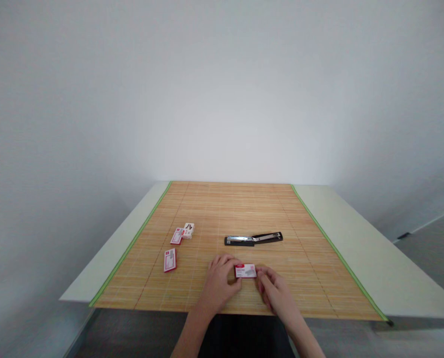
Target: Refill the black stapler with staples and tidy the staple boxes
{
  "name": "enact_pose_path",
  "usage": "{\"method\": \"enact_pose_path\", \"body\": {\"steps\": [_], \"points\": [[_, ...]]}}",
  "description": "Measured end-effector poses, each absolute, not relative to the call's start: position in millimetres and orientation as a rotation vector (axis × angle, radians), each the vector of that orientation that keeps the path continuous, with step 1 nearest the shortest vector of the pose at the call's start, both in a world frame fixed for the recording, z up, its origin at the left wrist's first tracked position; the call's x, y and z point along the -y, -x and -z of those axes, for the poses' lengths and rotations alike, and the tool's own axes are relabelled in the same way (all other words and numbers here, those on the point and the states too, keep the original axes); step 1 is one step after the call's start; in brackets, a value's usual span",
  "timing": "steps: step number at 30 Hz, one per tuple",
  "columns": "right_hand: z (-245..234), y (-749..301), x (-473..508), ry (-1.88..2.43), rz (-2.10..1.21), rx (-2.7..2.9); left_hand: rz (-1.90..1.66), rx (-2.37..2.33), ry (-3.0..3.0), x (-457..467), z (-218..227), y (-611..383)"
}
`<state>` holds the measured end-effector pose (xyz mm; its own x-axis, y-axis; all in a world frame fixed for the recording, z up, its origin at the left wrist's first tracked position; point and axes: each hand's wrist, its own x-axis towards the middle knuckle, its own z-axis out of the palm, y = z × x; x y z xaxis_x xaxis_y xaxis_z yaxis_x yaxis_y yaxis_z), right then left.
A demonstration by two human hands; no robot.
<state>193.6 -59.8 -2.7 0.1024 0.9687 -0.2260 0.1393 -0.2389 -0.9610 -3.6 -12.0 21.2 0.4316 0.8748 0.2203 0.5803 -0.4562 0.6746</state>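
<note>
Near the front edge of the mat, a small red-and-white staple box (246, 271) lies between my two hands, printed side up. My left hand (222, 279) grips its left end, thumb in front and fingers behind. At the right end, the thumb and fingers of my right hand (273, 288) are pinched together against the box's edge; whether they hold a flap there is hidden. Just beyond the hands lies a black stapler (254, 239), spread open lengthwise with its metal channel showing.
To the left sit two red-and-white boxes (170, 260) and a small white box (188, 230) touching the farther one. A bamboo mat (222, 209) with green edging covers the middle of the white table (341, 223). A wall stands behind the table.
</note>
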Motion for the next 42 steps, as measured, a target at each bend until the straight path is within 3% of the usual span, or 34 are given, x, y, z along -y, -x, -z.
{"method": "enact_pose_path", "body": {"steps": [6,17,30,42], "points": [[-3,-199,55,1.456,-1.494,1.065,-0.706,-1.137,-2.193,5,-22,14],[-33,-222,47,1.597,-0.881,1.869,-0.702,-1.189,-2.193,0,-20,39],[-50,-230,47,1.669,-0.766,1.910,-0.691,-1.235,-2.239,-1,-21,44],[-67,-170,5,1.851,-0.352,2.525,-0.675,-1.255,-2.257,3,-23,42]]}}
